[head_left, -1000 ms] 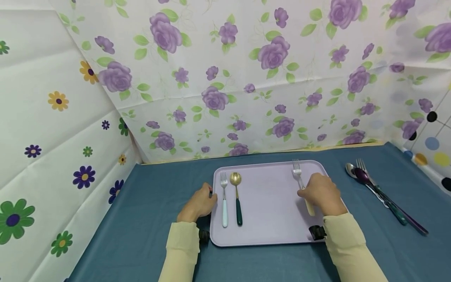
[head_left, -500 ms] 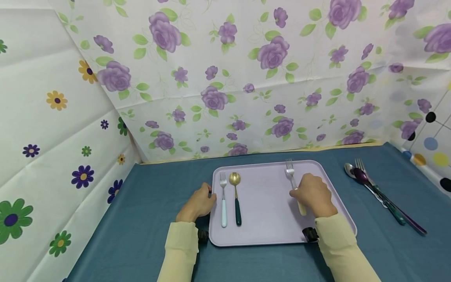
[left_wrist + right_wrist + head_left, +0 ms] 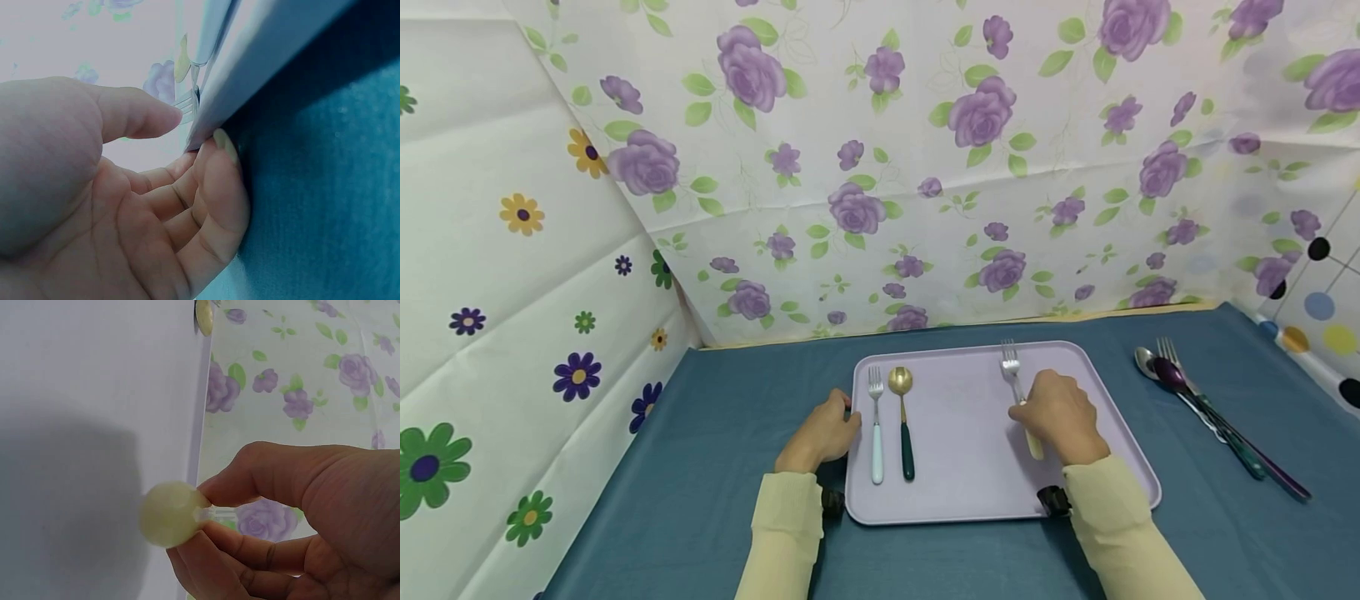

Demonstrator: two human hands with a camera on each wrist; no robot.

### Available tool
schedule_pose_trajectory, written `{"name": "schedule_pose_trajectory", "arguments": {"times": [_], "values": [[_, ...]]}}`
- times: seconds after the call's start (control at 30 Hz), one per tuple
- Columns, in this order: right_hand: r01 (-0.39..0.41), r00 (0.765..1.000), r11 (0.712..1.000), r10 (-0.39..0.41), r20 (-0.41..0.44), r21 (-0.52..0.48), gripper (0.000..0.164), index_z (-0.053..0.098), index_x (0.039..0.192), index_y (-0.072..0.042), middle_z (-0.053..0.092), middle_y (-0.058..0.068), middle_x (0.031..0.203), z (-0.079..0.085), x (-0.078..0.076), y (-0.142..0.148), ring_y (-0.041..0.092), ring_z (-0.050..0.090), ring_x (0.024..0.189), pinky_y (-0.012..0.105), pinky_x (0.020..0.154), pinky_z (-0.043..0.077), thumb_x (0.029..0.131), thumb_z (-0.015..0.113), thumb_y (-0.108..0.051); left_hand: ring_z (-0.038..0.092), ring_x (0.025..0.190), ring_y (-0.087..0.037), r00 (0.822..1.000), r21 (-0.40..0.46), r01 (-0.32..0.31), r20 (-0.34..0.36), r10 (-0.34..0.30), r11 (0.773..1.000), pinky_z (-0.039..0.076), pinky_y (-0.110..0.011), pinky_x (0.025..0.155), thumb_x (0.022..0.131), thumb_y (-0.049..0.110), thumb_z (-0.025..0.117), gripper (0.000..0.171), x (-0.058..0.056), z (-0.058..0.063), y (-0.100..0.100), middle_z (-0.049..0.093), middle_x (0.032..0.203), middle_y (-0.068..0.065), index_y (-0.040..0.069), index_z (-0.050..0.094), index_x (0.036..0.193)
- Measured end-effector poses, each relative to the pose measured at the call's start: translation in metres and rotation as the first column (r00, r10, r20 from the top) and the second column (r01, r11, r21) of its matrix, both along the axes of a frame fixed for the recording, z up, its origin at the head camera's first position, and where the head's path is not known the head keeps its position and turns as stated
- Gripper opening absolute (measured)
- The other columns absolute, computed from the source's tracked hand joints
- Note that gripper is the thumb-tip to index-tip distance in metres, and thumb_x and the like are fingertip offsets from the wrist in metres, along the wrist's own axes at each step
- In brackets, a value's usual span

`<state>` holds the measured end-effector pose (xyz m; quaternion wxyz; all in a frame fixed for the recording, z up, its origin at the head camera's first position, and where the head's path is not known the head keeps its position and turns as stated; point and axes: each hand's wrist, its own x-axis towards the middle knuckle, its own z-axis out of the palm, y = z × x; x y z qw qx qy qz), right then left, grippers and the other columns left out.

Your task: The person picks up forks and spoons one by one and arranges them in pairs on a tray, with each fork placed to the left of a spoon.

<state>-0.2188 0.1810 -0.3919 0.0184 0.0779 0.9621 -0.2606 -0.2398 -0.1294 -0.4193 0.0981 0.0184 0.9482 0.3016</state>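
A fork with a cream handle [image 3: 1034,444] is pinched between the thumb and fingers of my right hand [image 3: 1060,414], above the right half of a lilac tray [image 3: 955,510]. Its tines point away; the rounded handle end [image 3: 170,514] faces the right wrist camera. At the tray's left edge, my left hand [image 3: 822,432] holds the rim, fingers [image 3: 219,187] curled against its outer side and thumb near the top. On the tray's left side lie a fork with a pale blue handle [image 3: 877,454] and, beside it, a gold spoon with a dark green handle [image 3: 907,452].
Right of the tray, a pile of cutlery lies on the blue cloth [image 3: 722,433], among it a purple spoon [image 3: 1169,373], a silver spoon [image 3: 1144,358] and a fork [image 3: 1170,354]. A flowered sheet [image 3: 925,217] stands behind, with patterned sheets at both sides.
My right hand has moved left over the tray, carrying the cream-handled fork with it. My left hand stays at the tray's left edge, and the other cutlery has not moved.
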Motion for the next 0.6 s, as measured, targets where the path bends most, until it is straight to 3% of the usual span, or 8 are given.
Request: {"name": "schedule_pose_trajectory", "arguments": {"times": [0.3, 0.6], "values": [[-0.017, 1.0, 1.0, 0.017, -0.011, -0.005, 0.027, 0.058, 0.059, -0.006, 0.054, 0.006, 0.056, -0.001, 0.0, -0.007, 0.021, 0.052, 0.051, 0.034, 0.043, 0.042, 0.078, 0.071, -0.02, 0.055, 0.065, -0.019, 1.0, 0.016, 0.017, 0.021, -0.017, 1.0, 0.044, -0.035, 0.059, 0.102, 0.025, 0.043, 0.042, 0.0, 0.0, -0.001, 0.058, 0.08, -0.01, -0.001, 0.04, 0.134], [-0.032, 0.999, 0.999, 0.032, -0.03, -0.008, 0.027, 0.057, 0.058, -0.007, 0.055, 0.006, 0.056, 0.0, 0.001, -0.012, 0.022, 0.052, 0.051, 0.035, 0.043, 0.042, 0.078, 0.07, -0.02, 0.055, 0.065, -0.019, 1.0, 0.003, 0.017, 0.018, -0.017, 1.0, 0.043, -0.035, 0.059, 0.102, 0.025, 0.044, 0.042, 0.001, 0.001, -0.001, 0.058, 0.078, -0.009, -0.002, 0.04, 0.134]]}}
